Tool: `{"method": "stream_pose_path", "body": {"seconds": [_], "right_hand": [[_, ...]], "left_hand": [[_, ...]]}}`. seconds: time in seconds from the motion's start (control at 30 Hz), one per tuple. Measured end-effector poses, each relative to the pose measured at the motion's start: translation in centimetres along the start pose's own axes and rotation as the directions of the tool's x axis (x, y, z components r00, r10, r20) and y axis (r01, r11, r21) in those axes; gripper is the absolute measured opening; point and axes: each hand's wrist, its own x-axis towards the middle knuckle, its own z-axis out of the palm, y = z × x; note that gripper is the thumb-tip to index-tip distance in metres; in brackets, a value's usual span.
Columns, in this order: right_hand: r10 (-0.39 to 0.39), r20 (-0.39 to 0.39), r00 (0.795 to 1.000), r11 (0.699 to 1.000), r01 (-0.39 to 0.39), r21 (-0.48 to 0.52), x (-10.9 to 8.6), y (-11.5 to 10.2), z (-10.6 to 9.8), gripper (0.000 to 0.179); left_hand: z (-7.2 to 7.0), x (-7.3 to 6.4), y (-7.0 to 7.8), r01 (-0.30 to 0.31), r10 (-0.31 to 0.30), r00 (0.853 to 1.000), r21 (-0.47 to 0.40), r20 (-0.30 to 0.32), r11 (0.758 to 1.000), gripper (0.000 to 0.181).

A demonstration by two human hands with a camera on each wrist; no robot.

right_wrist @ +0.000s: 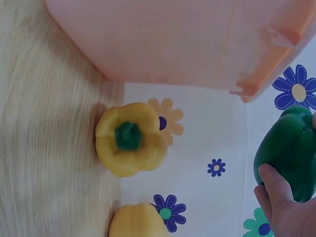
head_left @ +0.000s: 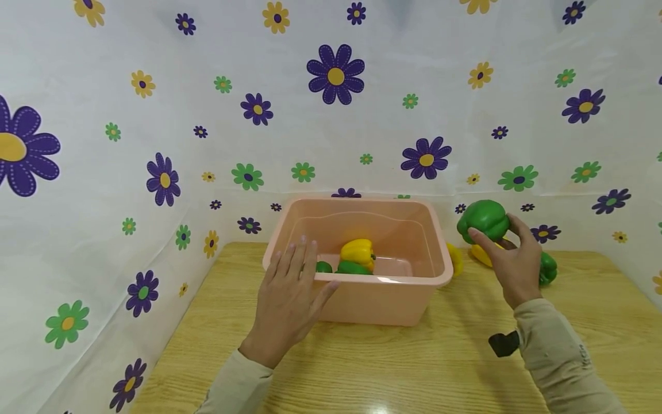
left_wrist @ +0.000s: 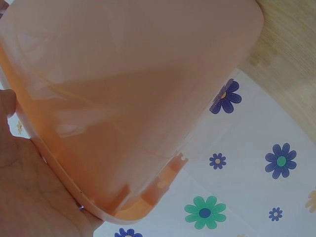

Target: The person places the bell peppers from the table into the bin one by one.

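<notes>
A pink plastic bin (head_left: pixel 372 302) stands on the table, and my left hand (head_left: pixel 287 296) lies against its near rim with the fingers straight. In the left wrist view the palm touches the bin's edge. To the right of the bin, my right hand (head_left: pixel 519 267) holds a green bell pepper (head_left: pixel 483 218) in the air between thumb and fingers. Inside the bin lie a yellow bell pepper (head_left: pixel 355 252) and a green one (head_left: pixel 353 268), with another green piece (head_left: pixel 324 267) partly hidden by the rim.
Right of the bin, a yellow bell pepper (right_wrist: pixel 131 140) sits beside its wall, with a second yellow pepper (right_wrist: pixel 138 222) near it. Another green pepper (head_left: pixel 548 269) is partly behind my right hand. A flowered sheet (head_left: pixel 362 144) hangs behind the wooden table (head_left: pixel 383 362).
</notes>
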Motion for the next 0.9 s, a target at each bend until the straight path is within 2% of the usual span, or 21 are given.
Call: {"method": "stream_pose_path", "body": {"seconds": [0.2, 0.4, 0.57, 0.73, 0.9], "right_hand": [[0.013, -0.004, 1.000, 0.992, -0.013, 0.124, -0.1, -0.8, 0.5, 0.072], [0.001, 0.003, 1.000, 0.961, -0.002, 0.277, -0.3, -1.4, 1.0, 0.070], [-0.032, 0.019, 0.999, 0.957, 0.026, 0.290, -0.5, -1.6, 1.4, 0.071], [-0.087, 0.050, 0.995, 0.941, 0.066, 0.333, -0.7, -1.7, 1.7, 0.070], [-0.118, 0.078, 0.990, 0.947, 0.089, 0.308, -0.9, -1.9, 2.1, 0.071]], "left_hand": [[0.0, 0.0, 0.1, 0.008, -0.008, 1.000, 0.002, 0.015, 1.000, 0.079], [0.1, 0.0, 0.0, 0.007, -0.007, 1.000, 0.001, 0.009, 1.000, 0.079], [0.1, 0.1, 0.0, 0.006, -0.006, 1.000, 0.004, 0.010, 1.000, 0.079], [0.1, 0.0, 0.0, 0.004, -0.004, 1.000, 0.005, -0.002, 1.000, 0.080], [0.1, 0.0, 0.0, 0.000, 0.000, 1.000, 0.006, -0.007, 1.000, 0.081]]}}
